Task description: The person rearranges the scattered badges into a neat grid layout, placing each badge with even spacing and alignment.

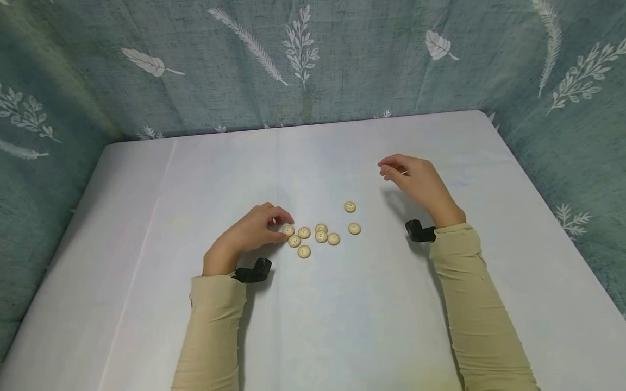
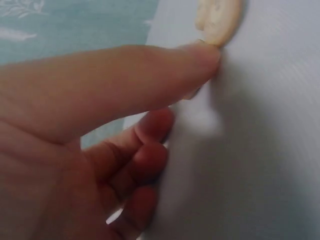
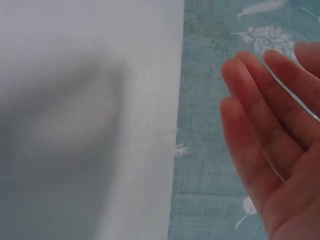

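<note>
Several round, pale wooden buttons lie on the white table, most of them close together in the middle. My left hand is at the left end of this group, its thumb and index finger about the edges of the leftmost button. In the left wrist view the thumb tip meets a button's edge; the index finger is mostly hidden behind the thumb. Above the table, right of the buttons, hovers my right hand, holding nothing, its fingers loosely extended.
Two buttons lie apart on the right, an upper button and a lower button. Two buttons overlap near the middle, including a front button. A green leaf-patterned cloth stands behind and beside the white table.
</note>
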